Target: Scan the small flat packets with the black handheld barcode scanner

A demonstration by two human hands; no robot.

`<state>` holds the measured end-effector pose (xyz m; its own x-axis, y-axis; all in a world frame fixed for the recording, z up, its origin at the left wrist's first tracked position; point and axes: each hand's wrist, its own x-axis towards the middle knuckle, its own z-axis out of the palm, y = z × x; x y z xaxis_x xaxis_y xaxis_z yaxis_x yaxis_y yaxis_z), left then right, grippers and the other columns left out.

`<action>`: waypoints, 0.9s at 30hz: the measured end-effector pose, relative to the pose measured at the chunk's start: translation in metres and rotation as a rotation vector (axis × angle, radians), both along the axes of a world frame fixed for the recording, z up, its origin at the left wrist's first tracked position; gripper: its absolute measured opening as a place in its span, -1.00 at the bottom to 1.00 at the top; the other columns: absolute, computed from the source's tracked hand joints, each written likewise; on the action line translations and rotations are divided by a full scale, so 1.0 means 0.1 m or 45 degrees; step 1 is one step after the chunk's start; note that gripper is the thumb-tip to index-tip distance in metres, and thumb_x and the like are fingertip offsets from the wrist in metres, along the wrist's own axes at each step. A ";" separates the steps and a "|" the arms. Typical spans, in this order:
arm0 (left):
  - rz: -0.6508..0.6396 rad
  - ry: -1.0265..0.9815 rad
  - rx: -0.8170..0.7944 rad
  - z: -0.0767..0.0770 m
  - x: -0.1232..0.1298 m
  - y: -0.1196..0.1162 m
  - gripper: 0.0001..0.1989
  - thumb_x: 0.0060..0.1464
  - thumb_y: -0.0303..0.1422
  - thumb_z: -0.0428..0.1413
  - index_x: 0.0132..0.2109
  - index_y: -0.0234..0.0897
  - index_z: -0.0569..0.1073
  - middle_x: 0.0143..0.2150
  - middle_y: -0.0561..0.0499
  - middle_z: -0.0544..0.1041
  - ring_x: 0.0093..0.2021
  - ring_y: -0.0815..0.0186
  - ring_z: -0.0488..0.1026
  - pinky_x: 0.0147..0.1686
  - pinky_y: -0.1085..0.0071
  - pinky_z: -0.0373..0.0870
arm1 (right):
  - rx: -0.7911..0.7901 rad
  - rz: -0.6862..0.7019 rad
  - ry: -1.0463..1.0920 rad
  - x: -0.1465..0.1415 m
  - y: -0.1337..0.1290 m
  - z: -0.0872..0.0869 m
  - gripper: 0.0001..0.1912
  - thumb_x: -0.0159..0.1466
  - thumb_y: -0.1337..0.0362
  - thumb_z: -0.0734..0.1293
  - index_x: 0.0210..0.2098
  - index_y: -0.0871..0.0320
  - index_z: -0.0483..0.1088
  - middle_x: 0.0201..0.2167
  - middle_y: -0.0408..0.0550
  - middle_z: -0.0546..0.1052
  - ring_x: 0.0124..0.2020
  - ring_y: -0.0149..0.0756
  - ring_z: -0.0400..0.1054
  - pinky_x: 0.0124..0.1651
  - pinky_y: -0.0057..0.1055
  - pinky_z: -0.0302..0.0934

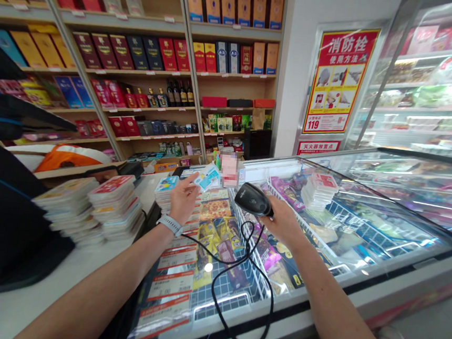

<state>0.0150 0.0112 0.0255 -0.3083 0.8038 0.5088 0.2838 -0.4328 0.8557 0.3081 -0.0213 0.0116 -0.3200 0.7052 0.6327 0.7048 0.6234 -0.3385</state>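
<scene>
My left hand, with a watch on the wrist, pinches a small blue-and-white card or flat pack over the freezer's far left part. Its exact kind is unclear. In my right hand is a black barcode scanner, gripped by its handle, its head pointing left toward the card. The scanner's black cable loops down over the glass. Just left of my left hand stands a stack of blue-topped flat packs. A stack of red-and-white flat packs rests on the glass beyond my right hand.
Under the glass of the chest freezer lie wrapped goods in wire baskets. Price labels line its left side. On the left counter are two stacks of flat packs and a dark monitor. Shelves of boxes stand behind.
</scene>
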 end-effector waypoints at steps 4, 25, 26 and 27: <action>-0.001 -0.005 0.002 0.00 0.00 0.00 -0.49 -0.03 -0.42 0.16 0.13 -0.27 0.45 -0.11 -0.04 0.58 -0.28 0.34 0.51 -0.25 0.44 0.50 | 0.001 -0.013 -0.021 0.00 0.00 0.00 -0.74 0.17 0.34 0.27 -0.12 0.15 0.33 -0.17 0.07 0.51 -0.13 -0.10 0.38 -0.06 -0.25 0.20; -0.021 -0.074 0.035 -0.03 -0.02 0.02 -0.50 -0.08 -0.41 0.20 0.08 -0.30 0.49 -0.11 -0.05 0.56 -0.32 0.37 0.47 -0.30 0.46 0.47 | 0.075 -0.007 -0.044 0.00 0.01 -0.01 -0.77 0.18 0.35 0.28 -0.13 0.16 0.33 -0.21 0.05 0.51 -0.17 -0.12 0.37 -0.11 -0.28 0.17; -0.014 -0.070 0.032 -0.04 -0.02 0.03 -0.50 -0.08 -0.41 0.20 0.08 -0.30 0.49 -0.10 -0.06 0.55 -0.31 0.36 0.47 -0.28 0.45 0.47 | 0.075 -0.005 -0.044 0.00 0.01 -0.01 -0.77 0.19 0.34 0.28 -0.14 0.16 0.33 -0.21 0.05 0.52 -0.17 -0.12 0.37 -0.11 -0.28 0.17; -0.007 -0.064 0.031 -0.04 -0.03 0.04 -0.49 -0.08 -0.40 0.21 0.09 -0.29 0.49 -0.09 -0.06 0.55 -0.30 0.36 0.47 -0.28 0.44 0.47 | 0.076 -0.003 -0.041 0.00 0.01 -0.01 -0.77 0.19 0.34 0.28 -0.14 0.16 0.34 -0.22 0.04 0.52 -0.17 -0.12 0.37 -0.11 -0.28 0.17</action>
